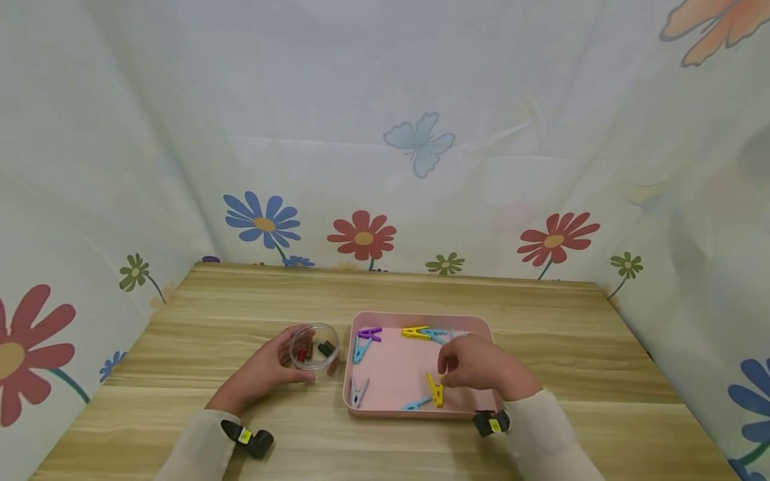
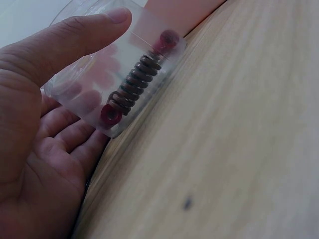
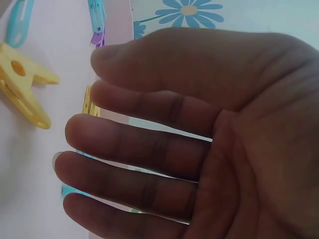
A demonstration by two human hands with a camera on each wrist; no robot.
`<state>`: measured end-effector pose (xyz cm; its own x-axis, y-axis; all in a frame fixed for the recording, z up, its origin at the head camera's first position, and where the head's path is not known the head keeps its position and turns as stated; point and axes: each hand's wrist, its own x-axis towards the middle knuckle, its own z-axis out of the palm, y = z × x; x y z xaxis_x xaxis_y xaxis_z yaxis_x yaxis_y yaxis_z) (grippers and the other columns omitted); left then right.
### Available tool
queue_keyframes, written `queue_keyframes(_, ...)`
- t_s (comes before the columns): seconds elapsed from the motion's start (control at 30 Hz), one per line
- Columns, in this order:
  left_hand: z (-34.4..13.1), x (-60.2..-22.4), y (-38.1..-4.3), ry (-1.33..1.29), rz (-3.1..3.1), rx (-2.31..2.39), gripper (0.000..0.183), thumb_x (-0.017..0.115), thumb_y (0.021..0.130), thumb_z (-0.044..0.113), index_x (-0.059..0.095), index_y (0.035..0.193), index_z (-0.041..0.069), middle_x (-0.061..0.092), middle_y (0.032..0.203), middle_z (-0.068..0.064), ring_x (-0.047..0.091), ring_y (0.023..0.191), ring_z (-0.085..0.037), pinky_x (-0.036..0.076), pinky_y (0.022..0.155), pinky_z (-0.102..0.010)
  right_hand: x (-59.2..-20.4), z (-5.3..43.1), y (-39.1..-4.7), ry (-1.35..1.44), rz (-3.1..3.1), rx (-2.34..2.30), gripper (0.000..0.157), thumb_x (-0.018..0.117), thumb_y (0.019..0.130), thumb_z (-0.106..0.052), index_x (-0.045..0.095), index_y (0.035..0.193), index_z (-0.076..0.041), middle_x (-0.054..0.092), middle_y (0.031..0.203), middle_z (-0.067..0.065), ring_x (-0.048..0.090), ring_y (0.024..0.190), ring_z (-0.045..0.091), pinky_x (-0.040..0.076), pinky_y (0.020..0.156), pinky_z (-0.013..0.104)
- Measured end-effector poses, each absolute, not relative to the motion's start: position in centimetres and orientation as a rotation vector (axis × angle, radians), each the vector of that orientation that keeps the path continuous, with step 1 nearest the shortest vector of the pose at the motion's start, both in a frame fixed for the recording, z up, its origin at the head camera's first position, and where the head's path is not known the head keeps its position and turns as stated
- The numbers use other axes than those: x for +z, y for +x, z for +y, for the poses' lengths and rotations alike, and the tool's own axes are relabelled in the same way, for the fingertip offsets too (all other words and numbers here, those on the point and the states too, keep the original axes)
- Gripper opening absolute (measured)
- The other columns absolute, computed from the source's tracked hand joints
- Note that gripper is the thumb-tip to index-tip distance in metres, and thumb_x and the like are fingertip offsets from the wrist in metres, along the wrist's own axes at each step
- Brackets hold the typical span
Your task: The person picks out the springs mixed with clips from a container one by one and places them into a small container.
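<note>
My left hand point(image 1: 273, 367) grips a clear round plastic cup point(image 1: 314, 364) left of the tray, thumb along its near side. Inside lie several small coil springs: a red spring point(image 1: 301, 355), brown ones and a dark green spring point(image 1: 325, 349). Through the cup wall in the left wrist view, a brown spring point(image 2: 137, 82) shows between red ends. Over the right part of a pink tray point(image 1: 391, 413) is my right hand point(image 1: 478, 364), its fingers loosely extended and holding nothing. Closest to its fingertips lies a yellow clothespin point(image 1: 436, 391), apart from them in the right wrist view.
Around the tray floor lie a purple clothespin point(image 1: 369, 333), a grey clothespin point(image 1: 359, 393), another yellow clothespin point(image 1: 415, 332) and several light blue ones, including a blue clothespin point(image 1: 416, 404) near the front wall. A flowered cloth point(image 1: 337, 167) hangs behind the wooden table point(image 1: 289, 441).
</note>
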<state>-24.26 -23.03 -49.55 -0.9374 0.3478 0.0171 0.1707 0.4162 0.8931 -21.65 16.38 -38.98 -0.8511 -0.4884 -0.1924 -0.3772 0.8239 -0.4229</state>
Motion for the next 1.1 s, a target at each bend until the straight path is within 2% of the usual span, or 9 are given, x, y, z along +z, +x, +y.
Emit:
queue_keyframes(0.5,-23.0,-49.4,-24.1,0.472,2.504,1.541,0.088,0.087,0.070,0.032,0.039,0.144,0.026,0.046,0.149,-0.004,0.039,0.141,-0.026,0.028,0.116,-0.051,-39.6,17.1,-21.6,-0.549,2.631,-0.517,0.013,0.078,0.079,-0.018,0.065,0.075,-0.019,0.060,0.072,-0.007,0.053,0.069,0.014,0.047,0.065,0.032)
queue_keyframes(0.8,-23.1,-49.6,-24.2,0.468,2.515,1.536,0.087,0.086,0.070,0.033,0.040,0.143,0.026,0.047,0.148,-0.003,0.039,0.141,-0.025,0.028,0.116,-0.051,-39.9,17.4,-21.6,-0.455,2.579,-0.511,0.015,0.079,0.077,-0.016,0.065,0.072,-0.020,0.061,0.072,-0.004,0.053,0.070,0.015,0.044,0.063,0.031)
queue_keyframes(1.1,-23.1,-49.8,-24.4,0.456,2.516,1.519,0.084,0.085,0.071,0.036,0.040,0.142,0.029,0.046,0.149,-0.002,0.038,0.142,-0.026,0.027,0.116,-0.052,-40.1,17.5,-21.3,-0.409,2.545,-0.551,0.015,0.078,0.076,-0.009,0.066,0.072,-0.016,0.061,0.070,-0.002,0.051,0.064,0.015,0.042,0.057,0.029)
